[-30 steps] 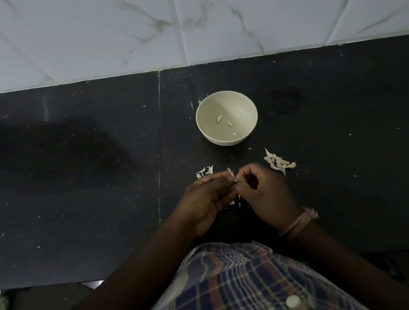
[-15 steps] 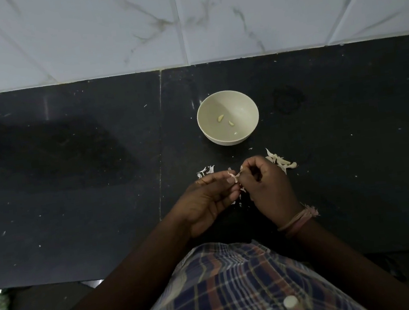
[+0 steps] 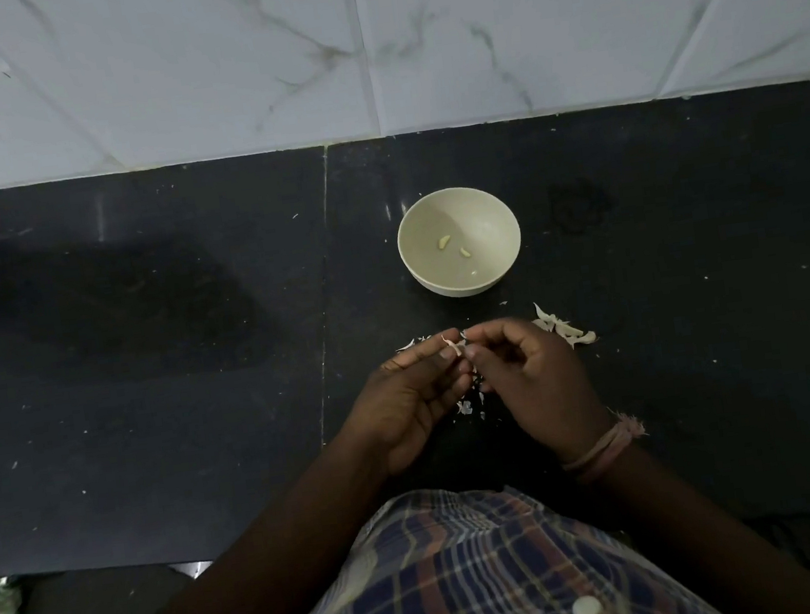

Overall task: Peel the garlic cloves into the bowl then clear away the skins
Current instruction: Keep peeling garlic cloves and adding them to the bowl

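Black stone counter, the working surface, spreading under and around the grip on every side; a pale marble-veined tiled wall stands well beyond the grip. Checked shirt, on the person's side of the grip, below both forearms. Left hand, fingers curled, thumb and forefinger pinching a garlic clove at the grip itself. Right hand, fingers curled, its fingertips meeting the same clove from the opposite side; whether it grips the clove or only a flap of skin cannot be told. Thread band on the right wrist, back from the grip. Cream bowl, upright, just beyond the grip and apart from both hands, holding three small peeled cloves in its bottom. Heap of garlic pieces, to the right of the grip, partly behind the right hand; whether unpeeled cloves or skins cannot be told. Loose skins just left of the grip, and finer flakes on the counter beneath it. Step in hand, by judgement: stripping skin from one clove, mid-way through the peeling stage. Next move calls for pulling the last skin free, then carrying the bare clove forward over the bowl rim and letting go; clearing skins comes later.
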Tool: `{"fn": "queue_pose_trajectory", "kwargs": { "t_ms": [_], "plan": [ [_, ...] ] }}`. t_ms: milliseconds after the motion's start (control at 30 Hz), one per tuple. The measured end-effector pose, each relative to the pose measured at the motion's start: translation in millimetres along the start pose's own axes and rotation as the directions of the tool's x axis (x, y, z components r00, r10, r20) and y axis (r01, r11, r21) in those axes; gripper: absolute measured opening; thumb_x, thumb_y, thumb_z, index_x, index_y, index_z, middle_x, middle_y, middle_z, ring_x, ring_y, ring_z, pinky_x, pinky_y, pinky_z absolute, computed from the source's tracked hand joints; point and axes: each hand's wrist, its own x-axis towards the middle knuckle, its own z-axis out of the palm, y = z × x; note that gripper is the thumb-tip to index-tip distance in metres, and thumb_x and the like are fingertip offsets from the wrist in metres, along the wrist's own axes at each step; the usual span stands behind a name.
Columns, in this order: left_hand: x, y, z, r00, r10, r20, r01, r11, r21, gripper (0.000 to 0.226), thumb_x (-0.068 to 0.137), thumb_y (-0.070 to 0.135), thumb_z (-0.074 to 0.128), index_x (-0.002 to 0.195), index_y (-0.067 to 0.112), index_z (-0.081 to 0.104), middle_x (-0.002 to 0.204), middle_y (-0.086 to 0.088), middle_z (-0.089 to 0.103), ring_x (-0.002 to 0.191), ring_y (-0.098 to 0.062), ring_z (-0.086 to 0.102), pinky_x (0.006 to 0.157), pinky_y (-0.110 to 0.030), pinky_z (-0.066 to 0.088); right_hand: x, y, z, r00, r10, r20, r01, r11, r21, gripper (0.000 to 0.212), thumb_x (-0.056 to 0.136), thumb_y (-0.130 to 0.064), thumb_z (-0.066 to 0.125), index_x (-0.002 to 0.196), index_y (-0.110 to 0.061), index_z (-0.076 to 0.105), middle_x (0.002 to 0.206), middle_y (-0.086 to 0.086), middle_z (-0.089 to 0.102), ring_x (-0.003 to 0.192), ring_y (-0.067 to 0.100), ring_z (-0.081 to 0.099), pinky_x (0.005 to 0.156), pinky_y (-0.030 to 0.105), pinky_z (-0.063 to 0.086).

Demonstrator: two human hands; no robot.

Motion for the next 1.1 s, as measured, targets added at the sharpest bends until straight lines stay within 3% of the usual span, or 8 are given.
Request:
{"fn": "queue_pose_trajectory", "kwargs": {
  "t_ms": [100, 267, 400, 567, 700, 867, 967, 1100],
  "plan": [
    [0.8, 1.1, 0.5, 1.000, -0.001, 0.018, 0.001, 1.000, 0.029, 0.022, 0.096, 0.000, 0.059, 0.113, 0.003, 0.072, 0.095, -0.012, 0.076, 0.079, -0.015, 0.072, 0.073, -0.023, 0.061, 0.5, -0.1, 0.4, 0.999, -0.045, 0.009, 0.046, 0.997, -0.067, 0.009, 0.093, -0.019, 0.070, 0.099, -0.023, 0.075, 0.096, -0.010, 0.072, 0.081, 0.011, 0.070, 0.075, 0.037, 0.059],
    [-0.9, 6.7, -3.6, 0.997, -0.013, 0.075, 0.003, 0.991, 0.132, 0.027, 0.094, 0.001, 0.061, 0.118, -0.001, 0.072, 0.100, -0.014, 0.074, 0.087, -0.016, 0.071, 0.079, -0.025, 0.060, 3.7, -4.7, -4.2, 0.999, 0.028, 0.027, -0.027, 0.999, -0.022, 0.009, 0.093, -0.014, 0.070, 0.089, -0.019, 0.076, 0.072, -0.001, 0.071, 0.056, 0.012, 0.064, 0.060, 0.025, 0.053],
    [-1.9, 4.9, -0.8, 0.996, -0.027, 0.082, 0.017, 0.993, 0.118, 0.023, 0.096, 0.000, 0.058, 0.111, 0.002, 0.075, 0.094, -0.009, 0.075, 0.082, -0.013, 0.069, 0.076, -0.022, 0.060, 5.1, -4.1, -0.1, 0.998, -0.063, -0.022, 0.058, 0.983, -0.175, 0.005, 0.093, -0.017, 0.070, 0.089, -0.018, 0.073, 0.083, -0.009, 0.071, 0.078, 0.004, 0.066, 0.073, 0.025, 0.053],
    [-1.5, 5.7, 0.2, 0.997, -0.067, 0.048, 0.062, 0.993, 0.098, 0.018, 0.096, -0.001, 0.059, 0.101, 0.002, 0.076, 0.085, -0.008, 0.075, 0.074, -0.011, 0.071, 0.070, -0.021, 0.060, 0.0, -7.0, 12.1, 0.988, 0.067, -0.137, -0.071, 0.997, -0.027, 0.006, 0.093, -0.018, 0.068, 0.088, -0.018, 0.070, 0.077, -0.005, 0.072, 0.073, 0.008, 0.067, 0.072, 0.034, 0.057],
    [-3.9, 1.8, -2.0, 0.994, -0.104, 0.035, 0.101, 0.993, 0.065, 0.018, 0.094, 0.000, 0.062, 0.109, 0.004, 0.072, 0.085, -0.006, 0.074, 0.073, -0.010, 0.071, 0.068, -0.021, 0.060, 2.6, -3.6, 5.3, 0.973, 0.149, -0.176, -0.145, 0.989, 0.037, 0.006, 0.092, -0.021, 0.068, 0.088, -0.022, 0.071, 0.078, -0.003, 0.073, 0.074, 0.016, 0.070, 0.075, 0.046, 0.060],
    [-3.9, -1.3, -1.9, 0.996, -0.084, 0.036, 0.083, 0.996, 0.019, 0.016, 0.092, 0.000, 0.063, 0.101, 0.008, 0.073, 0.090, -0.011, 0.074, 0.078, -0.016, 0.073, 0.069, -0.024, 0.062, -0.9, -3.5, -2.4, 0.978, 0.104, -0.180, -0.101, 0.994, 0.030, 0.009, 0.087, -0.008, 0.074, 0.088, -0.017, 0.072, 0.083, -0.003, 0.074, 0.079, 0.012, 0.071, 0.079, 0.040, 0.060],
    [-4.3, -3.0, 0.7, 0.996, -0.069, 0.050, 0.071, 0.997, -0.023, 0.028, 0.095, -0.003, 0.059, 0.119, 0.006, 0.070, 0.090, -0.011, 0.074, 0.078, -0.015, 0.072, 0.071, -0.023, 0.061, -4.0, -0.5, -2.9, 0.983, 0.090, -0.160, -0.093, 0.996, -0.008, 0.017, 0.091, -0.002, 0.065, 0.088, -0.017, 0.073, 0.088, -0.004, 0.075, 0.085, 0.009, 0.072, 0.083, 0.036, 0.060],
    [-3.9, -6.0, 1.4, 0.999, -0.050, 0.020, 0.051, 0.998, -0.034, 0.020, 0.097, 0.000, 0.057, 0.111, 0.004, 0.071, 0.088, -0.011, 0.074, 0.077, -0.013, 0.072, 0.071, -0.021, 0.061, -8.3, -1.9, 1.0, 0.984, 0.070, -0.163, -0.076, 0.997, -0.028, 0.023, 0.096, -0.006, 0.052, 0.093, -0.019, 0.071, 0.087, -0.005, 0.074, 0.085, 0.011, 0.073, 0.080, 0.038, 0.060]
  ]
}}
